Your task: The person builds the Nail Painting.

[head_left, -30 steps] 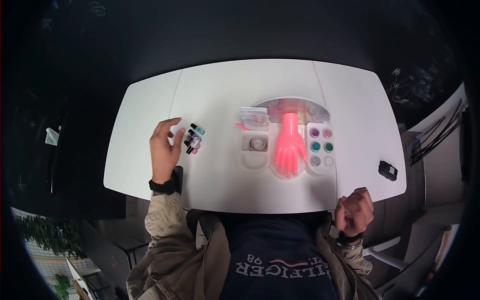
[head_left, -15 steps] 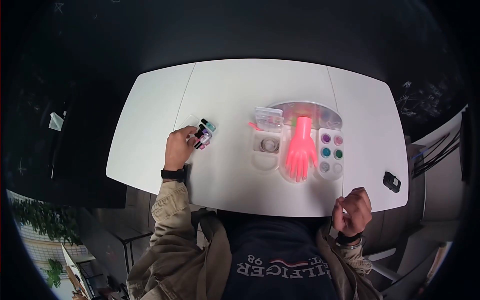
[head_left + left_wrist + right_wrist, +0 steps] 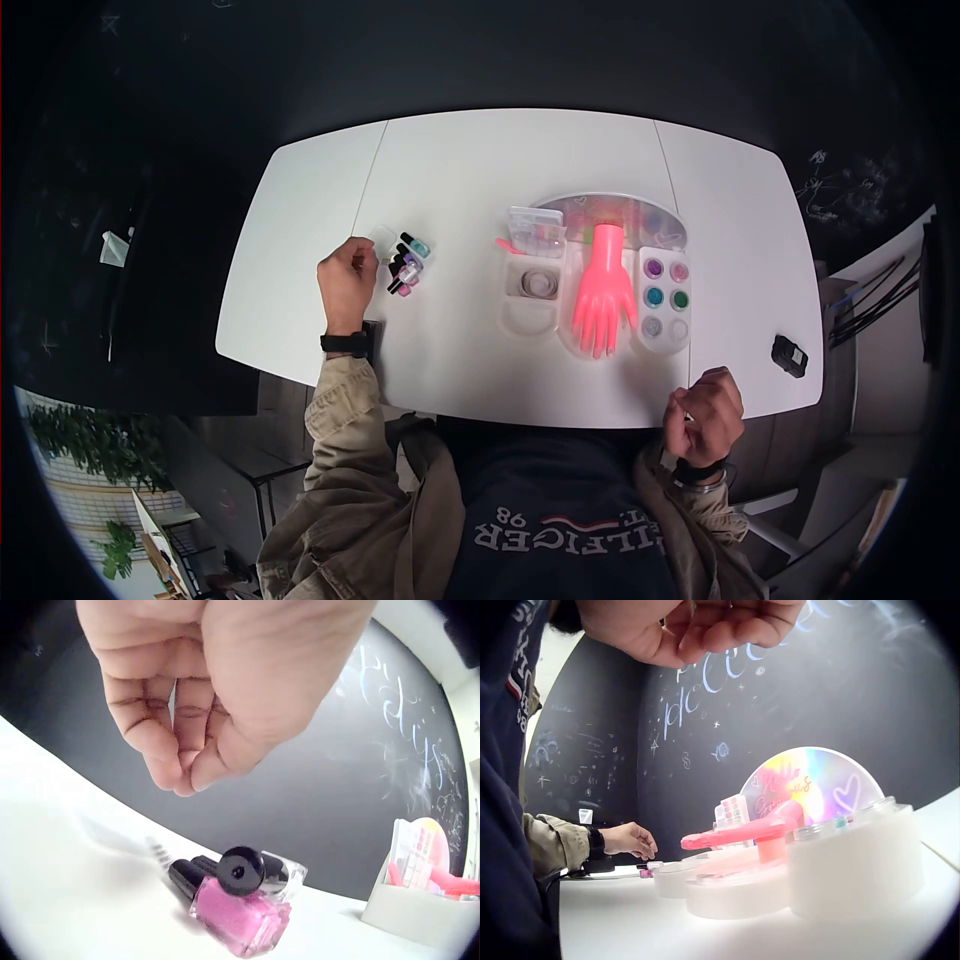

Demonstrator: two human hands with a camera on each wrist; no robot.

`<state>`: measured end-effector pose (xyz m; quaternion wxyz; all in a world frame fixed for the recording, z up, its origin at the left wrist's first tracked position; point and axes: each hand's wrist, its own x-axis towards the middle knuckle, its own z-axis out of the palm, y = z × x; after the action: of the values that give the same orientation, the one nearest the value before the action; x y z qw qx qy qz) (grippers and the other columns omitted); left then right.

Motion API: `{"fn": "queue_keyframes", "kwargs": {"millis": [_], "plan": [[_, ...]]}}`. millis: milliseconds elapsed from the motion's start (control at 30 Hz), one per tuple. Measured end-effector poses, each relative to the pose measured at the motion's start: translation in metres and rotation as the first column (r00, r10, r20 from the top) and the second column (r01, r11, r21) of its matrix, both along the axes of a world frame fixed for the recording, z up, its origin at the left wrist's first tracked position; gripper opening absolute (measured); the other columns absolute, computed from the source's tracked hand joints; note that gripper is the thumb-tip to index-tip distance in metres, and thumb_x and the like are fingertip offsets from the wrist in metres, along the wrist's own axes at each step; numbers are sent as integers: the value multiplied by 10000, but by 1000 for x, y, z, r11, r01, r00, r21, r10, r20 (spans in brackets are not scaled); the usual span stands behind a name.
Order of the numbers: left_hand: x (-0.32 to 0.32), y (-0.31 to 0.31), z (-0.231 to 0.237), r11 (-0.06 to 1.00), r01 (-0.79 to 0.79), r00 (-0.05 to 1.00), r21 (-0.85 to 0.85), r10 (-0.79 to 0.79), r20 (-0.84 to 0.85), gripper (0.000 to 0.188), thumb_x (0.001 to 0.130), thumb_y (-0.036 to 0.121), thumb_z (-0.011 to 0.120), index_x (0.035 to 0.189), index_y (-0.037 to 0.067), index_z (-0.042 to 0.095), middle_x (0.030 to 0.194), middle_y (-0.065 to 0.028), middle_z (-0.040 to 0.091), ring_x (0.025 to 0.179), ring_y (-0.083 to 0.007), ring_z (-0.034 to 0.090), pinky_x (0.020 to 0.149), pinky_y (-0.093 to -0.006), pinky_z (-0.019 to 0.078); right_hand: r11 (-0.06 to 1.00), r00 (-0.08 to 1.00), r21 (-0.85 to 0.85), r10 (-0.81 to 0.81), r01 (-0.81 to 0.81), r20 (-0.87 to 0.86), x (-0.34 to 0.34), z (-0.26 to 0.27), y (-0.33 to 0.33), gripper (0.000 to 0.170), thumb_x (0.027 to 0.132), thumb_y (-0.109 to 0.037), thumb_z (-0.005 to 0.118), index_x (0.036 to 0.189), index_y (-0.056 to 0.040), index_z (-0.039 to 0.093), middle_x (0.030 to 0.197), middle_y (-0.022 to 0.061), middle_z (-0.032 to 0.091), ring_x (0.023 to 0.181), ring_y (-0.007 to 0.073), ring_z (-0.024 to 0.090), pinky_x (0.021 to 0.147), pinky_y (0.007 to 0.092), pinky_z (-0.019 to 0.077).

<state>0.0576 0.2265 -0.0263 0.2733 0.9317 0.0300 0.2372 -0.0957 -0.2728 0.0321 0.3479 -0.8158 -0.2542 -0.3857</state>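
At the head view's left, the left hand (image 3: 346, 287) hangs beside the polish bottles (image 3: 234, 915) on the counter (image 3: 470, 370), fingertips together, the right hand (image 3: 706, 415) loosely curled, both grips seemingly empty, so bottle handling seems under way, any next pick needing parted fingers

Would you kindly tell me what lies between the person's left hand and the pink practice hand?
In the head view, the nail polish bottles lie nearest the left hand, then bare white tabletop, then the tray's left compartments.
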Motion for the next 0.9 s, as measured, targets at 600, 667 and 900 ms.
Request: {"fn": "queue_keyframes", "kwargs": {"millis": [600,667,900], "plan": [[14,6,-9,964,115,969,241,-55,-242,350,821,-68,804,1145,65,800,1129,-137,803,1094,-388,725,947,-471,606,1000,1000,6,5,-5,-5,-1,-1,-2,215,747,98,792,920,-7,718,760,84,625,645,273,594,595,395,490],[17,13,-13,960,101,977,259,-46,-211,328,830,-67,798,1134,58,798,1086,-142,801,1048,-392,735,920,-464,611,1000,1000,5,8,-8,-2,-1,-1,-2,215,747,97,793,920,-7,718,760,84,624,644,272,594,594,393,490],[-15,-50,59,994,112,988,-12,-110,109,146,945,-45,787,1077,17,791,948,-135,774,780,-248,770,684,-346,611,1000,1000,-3,15,-15,-11,0,-1,-2,235,737,100,798,931,-8,720,764,81,624,647,271,598,592,389,491]]}}
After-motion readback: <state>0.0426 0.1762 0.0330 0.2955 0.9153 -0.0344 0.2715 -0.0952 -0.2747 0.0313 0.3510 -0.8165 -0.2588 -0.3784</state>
